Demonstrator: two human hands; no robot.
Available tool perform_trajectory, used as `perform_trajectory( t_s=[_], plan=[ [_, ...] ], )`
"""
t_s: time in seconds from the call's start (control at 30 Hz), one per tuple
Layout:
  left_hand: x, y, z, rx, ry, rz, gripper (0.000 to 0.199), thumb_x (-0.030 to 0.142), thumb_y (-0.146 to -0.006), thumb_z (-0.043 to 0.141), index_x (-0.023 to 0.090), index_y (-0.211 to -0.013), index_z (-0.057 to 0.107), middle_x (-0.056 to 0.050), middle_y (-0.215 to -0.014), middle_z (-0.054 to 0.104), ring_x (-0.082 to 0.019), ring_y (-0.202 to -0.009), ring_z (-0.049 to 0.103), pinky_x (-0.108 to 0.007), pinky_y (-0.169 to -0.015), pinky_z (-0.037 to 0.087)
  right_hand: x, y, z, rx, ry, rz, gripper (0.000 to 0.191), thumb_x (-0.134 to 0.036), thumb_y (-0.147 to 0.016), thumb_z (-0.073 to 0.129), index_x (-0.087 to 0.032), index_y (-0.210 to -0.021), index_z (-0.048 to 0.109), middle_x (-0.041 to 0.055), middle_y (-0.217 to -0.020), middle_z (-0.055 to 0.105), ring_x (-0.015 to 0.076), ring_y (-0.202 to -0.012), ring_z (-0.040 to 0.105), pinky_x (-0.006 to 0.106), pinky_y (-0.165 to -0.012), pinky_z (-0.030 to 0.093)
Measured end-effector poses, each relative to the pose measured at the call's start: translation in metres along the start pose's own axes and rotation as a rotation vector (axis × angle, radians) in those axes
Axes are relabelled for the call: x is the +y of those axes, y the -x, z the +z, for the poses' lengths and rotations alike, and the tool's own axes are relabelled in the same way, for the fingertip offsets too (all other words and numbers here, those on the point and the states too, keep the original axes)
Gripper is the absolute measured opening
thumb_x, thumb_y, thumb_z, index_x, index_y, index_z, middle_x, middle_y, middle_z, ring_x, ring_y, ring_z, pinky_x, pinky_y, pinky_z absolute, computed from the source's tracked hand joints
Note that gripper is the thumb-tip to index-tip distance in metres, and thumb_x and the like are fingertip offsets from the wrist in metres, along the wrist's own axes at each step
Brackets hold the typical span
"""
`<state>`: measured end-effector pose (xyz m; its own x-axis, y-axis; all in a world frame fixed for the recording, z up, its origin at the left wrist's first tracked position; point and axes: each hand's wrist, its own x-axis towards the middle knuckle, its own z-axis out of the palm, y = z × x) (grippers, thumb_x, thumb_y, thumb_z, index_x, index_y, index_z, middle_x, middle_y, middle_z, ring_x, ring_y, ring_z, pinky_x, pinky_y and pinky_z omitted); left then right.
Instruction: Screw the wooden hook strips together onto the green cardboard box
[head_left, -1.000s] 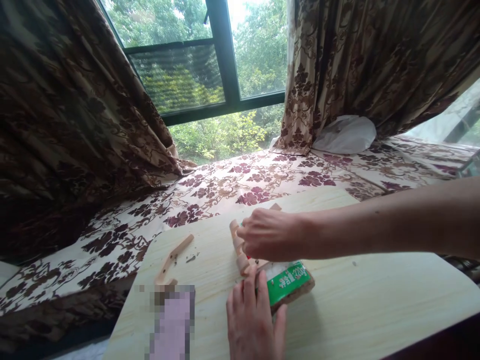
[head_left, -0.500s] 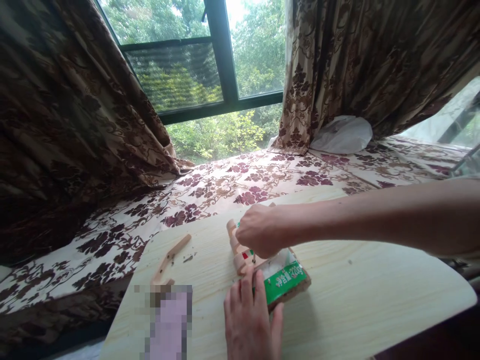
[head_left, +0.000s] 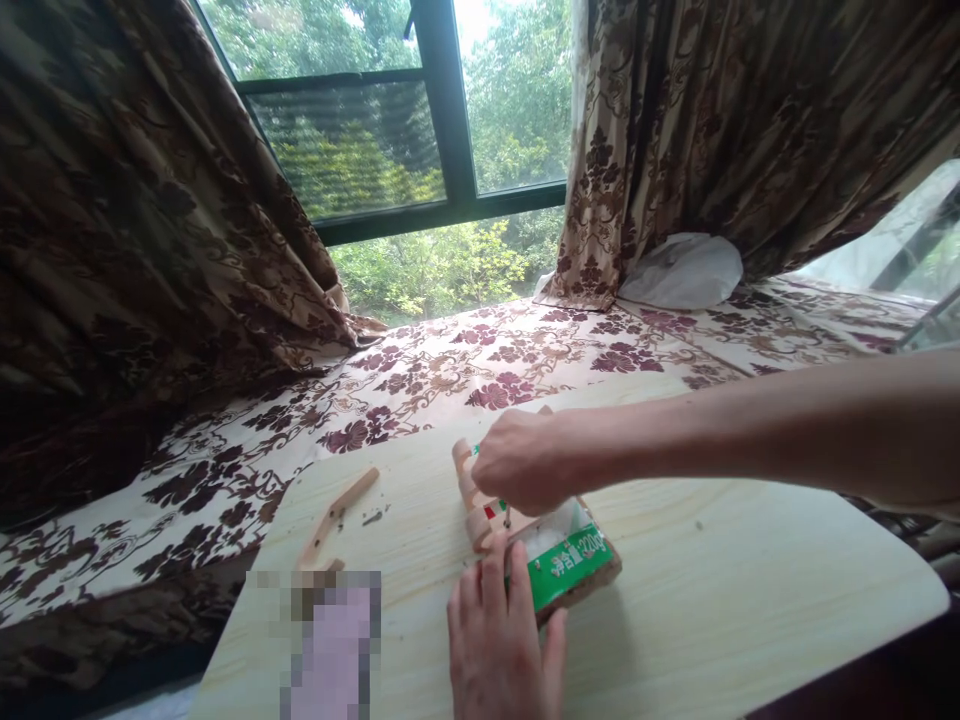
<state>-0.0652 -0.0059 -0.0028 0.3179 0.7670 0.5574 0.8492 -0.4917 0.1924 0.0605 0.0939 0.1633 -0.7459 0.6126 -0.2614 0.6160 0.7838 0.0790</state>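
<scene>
My left hand rests on the near corner of a green and white package, its fingers spread and touching a light wooden piece with rounded ends. Over the far part of that piece is my right hand, closed in a fist; what it holds is hidden beneath the fingers. A small screw-like item stands just below the fist, near a red and green mark. The package lies under the wooden piece.
On the pale table, a long wooden strip lies to the left, with small dark bits beside it. A blurred pinkish object is at the near left. Patterned cloth and a white bag lie beyond.
The view has shifted very slightly. Both hands keep nearly the same place on the wooden piece and package.
</scene>
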Motion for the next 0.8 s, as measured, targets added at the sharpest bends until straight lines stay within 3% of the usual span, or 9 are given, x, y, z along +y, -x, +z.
perform_trajectory(
  t_s=[0.13,0.27,0.33,0.47,0.67,0.8],
  plan=[
    [0.0,0.0,0.0,-0.002,-0.013,0.003,0.039,0.029,-0.083,0.044,0.018,-0.12,0.052,-0.004,-0.13,0.05,-0.025,-0.105,0.047,-0.041,-0.087,0.04,0.003,0.002,-0.008,-0.063,0.038,0.024,0.01,-0.017,-0.074,0.061,-0.01,-0.078,0.068,0.0049,-0.061,0.06,0.0132,-0.056,0.052,0.026,-0.051,0.035],
    [0.001,-0.001,-0.002,0.002,0.012,-0.004,0.041,0.031,-0.082,0.049,0.019,-0.121,0.051,-0.004,-0.131,0.049,-0.024,-0.105,0.047,-0.041,-0.089,0.039,-0.006,0.007,-0.006,-0.027,0.095,-0.048,0.016,-0.008,-0.076,0.055,-0.012,-0.085,0.068,0.008,-0.071,0.064,0.0154,-0.062,0.053,0.028,-0.051,0.035],
    [0.002,-0.001,-0.002,0.003,0.023,-0.012,0.042,0.031,-0.081,0.05,0.018,-0.122,0.05,-0.005,-0.128,0.051,-0.024,-0.105,0.047,-0.042,-0.09,0.038,-0.011,0.009,-0.002,0.034,0.169,-0.14,0.02,-0.003,-0.078,0.051,-0.013,-0.081,0.068,0.0106,-0.075,0.065,0.0179,-0.066,0.054,0.029,-0.052,0.035],
    [0.003,0.0,-0.001,0.011,-0.002,-0.014,0.041,0.026,-0.08,0.048,0.018,-0.12,0.051,-0.006,-0.122,0.054,-0.025,-0.105,0.047,-0.042,-0.089,0.039,-0.013,0.01,0.006,0.139,0.269,-0.297,0.026,-0.002,-0.079,0.049,-0.016,-0.067,0.067,0.009,-0.064,0.062,0.0179,-0.063,0.053,0.03,-0.052,0.034],
    [0.002,-0.001,0.0,0.003,-0.031,0.006,0.041,0.027,-0.079,0.049,0.017,-0.119,0.052,-0.007,-0.128,0.051,-0.025,-0.104,0.048,-0.042,-0.088,0.04,0.001,0.004,0.001,0.004,0.111,-0.047,0.012,-0.012,-0.078,0.057,-0.014,-0.073,0.067,0.0052,-0.06,0.059,0.0141,-0.055,0.05,0.028,-0.052,0.034],
    [0.002,-0.002,-0.002,0.007,-0.019,0.007,0.04,0.026,-0.079,0.05,0.018,-0.118,0.053,-0.006,-0.128,0.051,-0.024,-0.103,0.048,-0.042,-0.088,0.041,0.005,0.002,-0.005,-0.024,0.116,-0.015,0.011,-0.019,-0.076,0.06,-0.011,-0.074,0.067,0.0041,-0.057,0.057,0.0128,-0.051,0.049,0.027,-0.049,0.033]
  ],
)
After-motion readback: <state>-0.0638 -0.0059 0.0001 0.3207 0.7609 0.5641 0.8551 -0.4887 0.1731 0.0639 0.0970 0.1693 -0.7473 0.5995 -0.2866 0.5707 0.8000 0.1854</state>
